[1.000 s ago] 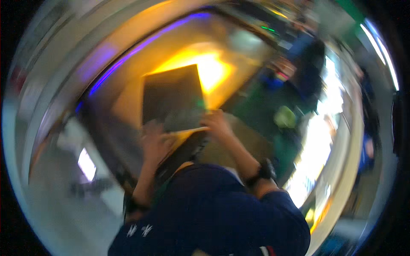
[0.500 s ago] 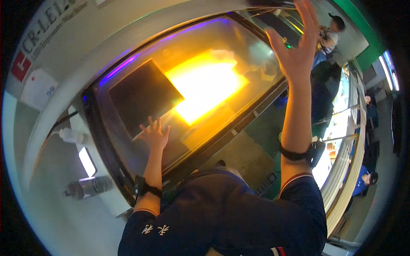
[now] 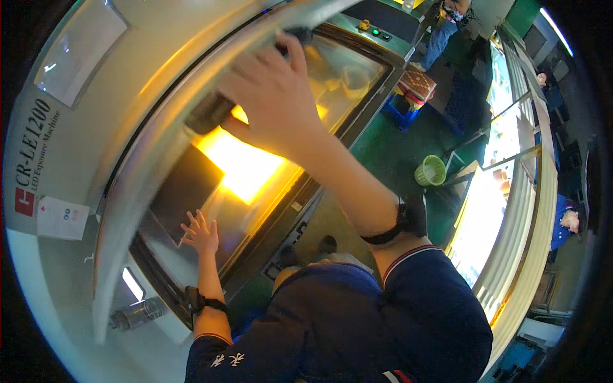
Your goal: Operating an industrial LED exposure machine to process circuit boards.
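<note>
The pale lid (image 3: 131,191) above the lit bed (image 3: 255,175) is likely heavy, stiff. On the bed lies a dark sheet (image 3: 182,185), seemingly thin, best taken by its edges. The right hand (image 3: 271,102) curls at the lid's handle (image 3: 211,115), its best hold, grip unclear; the left hand (image 3: 203,237) is open.

A light green basket (image 3: 421,175) is sitting on the dark green floor (image 3: 383,147). Farther up, a little blue stool (image 3: 400,119) is standing, and a brown patterned thing (image 3: 418,83) is resting above it. A person in blue jeans (image 3: 440,39) is standing near there. On the right, a long white table (image 3: 488,223) is shining brightly, and a person in a blue shirt (image 3: 560,223) is showing beyond it. On the left, a see-through bottle (image 3: 138,314) is sitting near a glowing white rectangle (image 3: 133,284).
</note>
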`<action>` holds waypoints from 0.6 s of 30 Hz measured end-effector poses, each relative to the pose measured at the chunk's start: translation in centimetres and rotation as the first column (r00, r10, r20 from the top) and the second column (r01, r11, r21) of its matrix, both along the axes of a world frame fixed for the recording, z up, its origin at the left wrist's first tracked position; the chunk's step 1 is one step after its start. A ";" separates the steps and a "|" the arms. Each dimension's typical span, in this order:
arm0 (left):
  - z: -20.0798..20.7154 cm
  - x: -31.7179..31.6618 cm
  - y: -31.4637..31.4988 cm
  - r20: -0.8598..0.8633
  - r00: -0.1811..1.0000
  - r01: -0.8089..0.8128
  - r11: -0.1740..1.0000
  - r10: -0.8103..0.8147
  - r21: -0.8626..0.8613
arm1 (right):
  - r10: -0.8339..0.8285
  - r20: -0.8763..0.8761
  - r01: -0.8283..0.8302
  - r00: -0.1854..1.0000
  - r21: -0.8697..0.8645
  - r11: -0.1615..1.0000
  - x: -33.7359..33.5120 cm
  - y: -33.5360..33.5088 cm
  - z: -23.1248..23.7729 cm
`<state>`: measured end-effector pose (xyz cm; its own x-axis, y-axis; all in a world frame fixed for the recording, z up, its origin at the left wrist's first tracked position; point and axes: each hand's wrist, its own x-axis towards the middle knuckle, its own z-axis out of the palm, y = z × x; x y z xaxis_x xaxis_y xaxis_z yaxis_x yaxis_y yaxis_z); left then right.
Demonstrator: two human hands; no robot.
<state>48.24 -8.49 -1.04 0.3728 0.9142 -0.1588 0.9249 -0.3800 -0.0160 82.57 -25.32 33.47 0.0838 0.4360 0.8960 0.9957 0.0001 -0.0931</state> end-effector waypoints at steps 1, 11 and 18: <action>-0.2 -0.2 -0.8 -0.003 0.999 0.034 0.996 -0.034 0.082 | 0.018 -0.019 -0.018 1.000 -0.044 0.999 -0.1 -1.2 -1.4; 2.9 0.1 -18.1 0.704 0.584 0.658 0.743 -0.404 -0.121 | -0.080 -0.061 -0.027 0.995 -0.929 0.369 -0.2 -10.1 -14.4; 8.8 -9.2 -17.5 0.846 0.395 0.651 0.541 0.358 -0.533 | -0.117 -0.052 -0.039 0.992 -0.993 0.112 -1.3 -10.0 -31.3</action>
<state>39.01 -25.99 7.80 0.8450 0.5076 -0.1683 0.1283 0.1132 0.9853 81.31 -35.31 2.14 0.1753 0.9233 -0.3417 0.9761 -0.2083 -0.0621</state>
